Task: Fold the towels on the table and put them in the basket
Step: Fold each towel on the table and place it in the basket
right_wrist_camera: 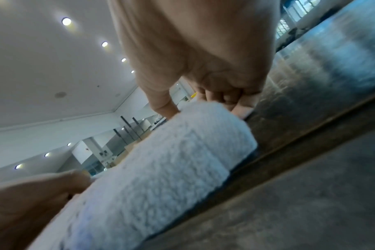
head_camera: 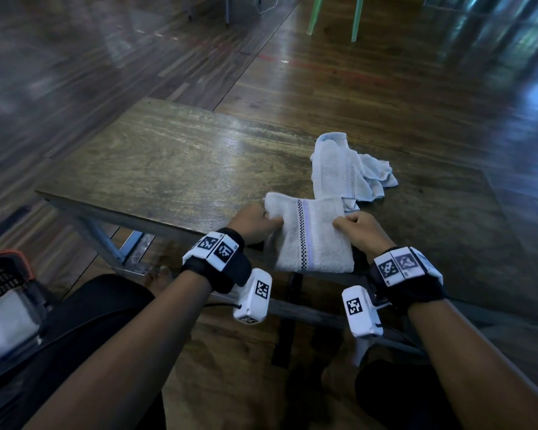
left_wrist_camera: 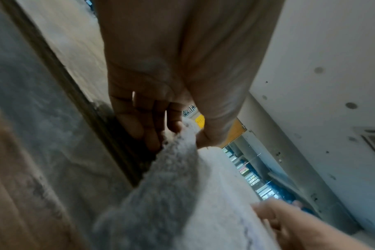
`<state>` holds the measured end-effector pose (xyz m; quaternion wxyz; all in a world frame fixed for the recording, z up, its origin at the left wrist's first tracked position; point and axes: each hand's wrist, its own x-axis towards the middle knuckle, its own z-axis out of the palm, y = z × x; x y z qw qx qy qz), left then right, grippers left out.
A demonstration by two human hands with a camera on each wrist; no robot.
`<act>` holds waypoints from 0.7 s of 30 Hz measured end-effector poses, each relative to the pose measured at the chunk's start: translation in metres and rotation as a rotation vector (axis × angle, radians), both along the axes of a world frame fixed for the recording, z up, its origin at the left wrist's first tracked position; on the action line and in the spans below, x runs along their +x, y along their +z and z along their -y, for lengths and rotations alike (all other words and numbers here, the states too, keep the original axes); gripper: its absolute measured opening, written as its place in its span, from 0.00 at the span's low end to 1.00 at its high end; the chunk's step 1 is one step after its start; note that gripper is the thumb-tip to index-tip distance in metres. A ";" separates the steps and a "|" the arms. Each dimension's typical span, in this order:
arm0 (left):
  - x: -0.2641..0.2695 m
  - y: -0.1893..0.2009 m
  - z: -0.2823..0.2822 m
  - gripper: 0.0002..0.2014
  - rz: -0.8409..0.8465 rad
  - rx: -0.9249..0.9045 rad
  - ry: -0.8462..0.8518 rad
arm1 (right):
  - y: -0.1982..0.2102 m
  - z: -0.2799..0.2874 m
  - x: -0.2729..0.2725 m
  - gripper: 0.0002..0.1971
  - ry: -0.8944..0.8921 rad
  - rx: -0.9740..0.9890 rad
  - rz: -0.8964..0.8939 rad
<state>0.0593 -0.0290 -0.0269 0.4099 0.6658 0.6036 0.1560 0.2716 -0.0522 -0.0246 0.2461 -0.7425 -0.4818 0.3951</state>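
A white folded towel (head_camera: 314,237) lies at the near edge of the wooden desk (head_camera: 168,169), its near part hanging over that edge. A band of dark checks and pale purple stripes runs across it from far to near. The left hand (head_camera: 255,223) grips the towel's left side, fingers curled in with the cloth bunched between thumb and fingers; the left wrist view shows the thumb and fingertips (left_wrist_camera: 173,125) pinching a ridge of the towel (left_wrist_camera: 203,194) right beside the desk edge. The right hand (head_camera: 359,226) holds the towel's right side, thumb on top and fingers curled beneath the fold; in the right wrist view the thumb presses on the top of the thick folded edge (right_wrist_camera: 182,160) while the fingers tuck under it against the desk.

A second towel (head_camera: 345,169), pale and rumpled, lies just beyond the first on the desk, touching its far right corner; one long part of it stretches away to the far side, and crumpled folds spread to the right.

At the near left, low beside the person's leg, stands a dark basket (head_camera: 3,274) with an orange rim, and white folded cloth (head_camera: 7,324) shows inside it. Both wrists carry black straps with white marker blocks. Beyond the desk is a glossy wooden floor (head_camera: 354,72), and the green legs of a chair (head_camera: 354,20) stand at the far side.
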 end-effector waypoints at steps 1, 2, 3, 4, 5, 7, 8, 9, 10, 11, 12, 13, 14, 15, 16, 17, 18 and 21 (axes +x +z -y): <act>0.000 0.001 0.002 0.21 0.065 -0.043 0.029 | 0.001 0.003 0.000 0.09 -0.017 -0.010 -0.071; -0.001 0.000 0.003 0.21 0.127 -0.068 0.052 | 0.001 0.007 0.001 0.11 -0.048 -0.032 -0.147; -0.002 0.000 0.008 0.20 0.187 -0.094 0.076 | 0.002 0.011 0.001 0.13 -0.090 -0.063 -0.215; -0.002 0.000 0.013 0.15 0.255 -0.134 0.107 | 0.002 0.016 0.002 0.14 -0.130 -0.091 -0.271; -0.003 -0.001 0.018 0.10 0.313 -0.168 0.144 | 0.003 0.021 0.003 0.14 -0.158 -0.116 -0.317; -0.010 0.000 0.038 0.16 0.392 -0.229 0.195 | 0.009 0.041 -0.001 0.08 -0.180 -0.163 -0.384; -0.010 0.001 0.044 0.13 0.433 -0.255 0.185 | 0.010 0.046 0.001 0.06 -0.189 -0.189 -0.405; -0.010 0.002 0.048 0.08 0.451 -0.282 0.166 | 0.009 0.051 0.003 0.05 -0.196 -0.206 -0.418; -0.012 0.005 0.055 0.04 0.475 -0.296 0.153 | 0.010 0.060 0.002 0.05 -0.196 -0.217 -0.430; -0.015 0.010 0.063 0.03 0.484 -0.298 0.141 | 0.012 0.069 -0.001 0.05 -0.193 -0.220 -0.442; -0.019 0.014 0.070 0.03 0.482 -0.288 0.133 | 0.015 0.077 -0.004 0.05 -0.191 -0.219 -0.452; -0.023 0.019 0.077 0.04 0.482 -0.280 0.128 | 0.019 0.085 -0.007 0.05 -0.195 -0.218 -0.460; -0.027 0.024 0.082 0.03 0.500 -0.276 0.119 | 0.023 0.093 -0.010 0.05 -0.201 -0.215 -0.468; -0.031 0.030 0.088 0.02 0.516 -0.276 0.108 | 0.029 0.101 -0.013 0.05 -0.200 -0.205 -0.481; -0.035 0.036 0.094 0.02 0.522 -0.264 0.098 | 0.036 0.109 -0.017 0.04 -0.193 -0.186 -0.501; -0.038 0.044 0.100 0.03 0.523 -0.252 0.094 | 0.043 0.116 -0.019 0.05 -0.184 -0.160 -0.520; -0.042 0.051 0.105 0.03 0.531 -0.238 0.093 | 0.051 0.124 -0.022 0.06 -0.167 -0.126 -0.535; -0.053 0.081 0.121 0.04 0.545 -0.171 0.089 | 0.081 0.141 -0.033 0.08 -0.091 -0.032 -0.573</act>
